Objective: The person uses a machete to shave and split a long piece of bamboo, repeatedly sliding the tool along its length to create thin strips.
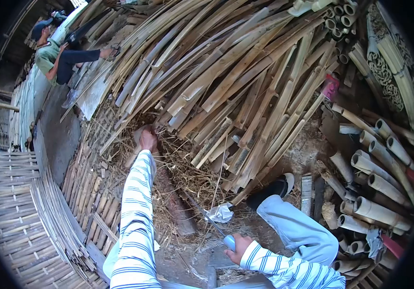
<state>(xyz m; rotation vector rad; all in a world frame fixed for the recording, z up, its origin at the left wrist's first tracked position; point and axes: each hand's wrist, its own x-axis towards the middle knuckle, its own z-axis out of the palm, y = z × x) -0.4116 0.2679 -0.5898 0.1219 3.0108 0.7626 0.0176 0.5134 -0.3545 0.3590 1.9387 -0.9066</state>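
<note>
My right hand (239, 248) is wrapped round the blue-grey handle of a knife (229, 242). Its long, thin blade points up and to the left over the littered ground. My left hand (148, 139) is stretched forward, fingers curled, at the near ends of the split bamboo strips (207, 96). What those fingers hold is hidden. Below that hand a reddish-brown log (173, 202) lies among dry shavings (192, 178). A crumpled white scrap (220, 212) rests close to the blade.
Cut bamboo tubes (382, 207) are piled at the right, beside my bent leg (296, 229). Woven bamboo panels (9, 202) lie at the left. Another person (55, 55) sits at the upper left. A pink object (331, 86) lies by the strips.
</note>
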